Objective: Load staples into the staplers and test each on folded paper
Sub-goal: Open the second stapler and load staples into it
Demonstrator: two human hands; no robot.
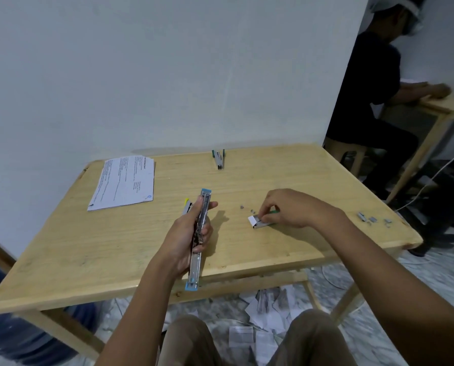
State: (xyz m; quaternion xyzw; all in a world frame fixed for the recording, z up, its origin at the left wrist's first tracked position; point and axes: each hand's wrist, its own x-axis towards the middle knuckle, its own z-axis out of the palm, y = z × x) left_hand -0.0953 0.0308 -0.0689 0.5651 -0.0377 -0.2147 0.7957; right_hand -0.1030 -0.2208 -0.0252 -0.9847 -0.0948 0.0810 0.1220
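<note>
Crumpled paper scraps point(263, 310) litter the floor under the table's near edge. Over that edge, the left hand point(183, 239) is wrapped around a blue stapler point(195, 265) – swung fully open into one long strip, its metal channel facing up. To the right, the right hand point(286, 207) pinches a small staple box point(263, 222) lying on the wooden table point(273, 175), its white flap open. Just behind the left hand, a yellow stapler point(187, 206) peeks out. Loose staple strips point(371, 219) lie near the right edge. Further back is one stack of printed paper point(125, 180) – its text too small to read – and at the far edge a green stapler point(218, 158). Three staplers in all, with no brand legible.
</note>
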